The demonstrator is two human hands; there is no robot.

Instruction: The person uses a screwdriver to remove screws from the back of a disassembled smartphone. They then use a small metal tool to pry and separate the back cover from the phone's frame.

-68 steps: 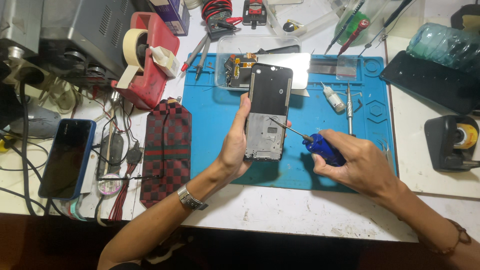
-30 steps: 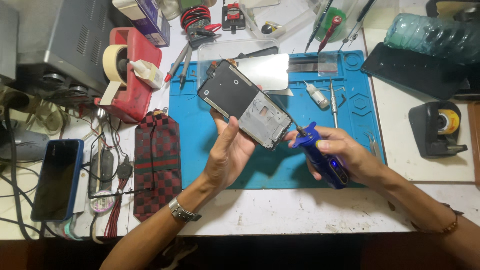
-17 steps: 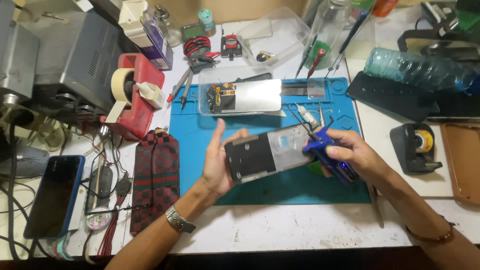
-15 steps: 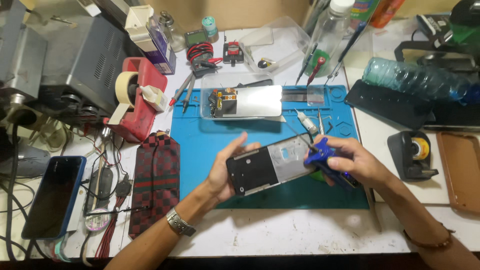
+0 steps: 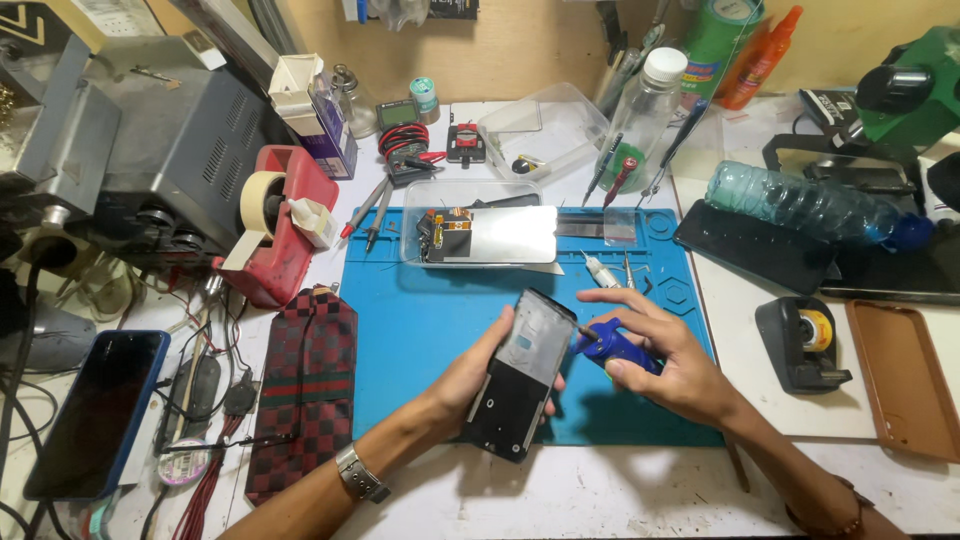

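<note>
Left hand grips an opened phone body by its long edges, tilted above the blue mat on the bench. Right hand has its fingers closed around a blue-handled screwdriver, tip at the phone's right edge. Good practice: brace both wrists, seat the tip squarely before turning, and press lightly to avoid slipping across the board.

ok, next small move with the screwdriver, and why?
Probably seat the tip in a screw on the phone frame's upper right edge. The left hand holds the frame tilted, and the right hand's blue screwdriver already points there.
</note>
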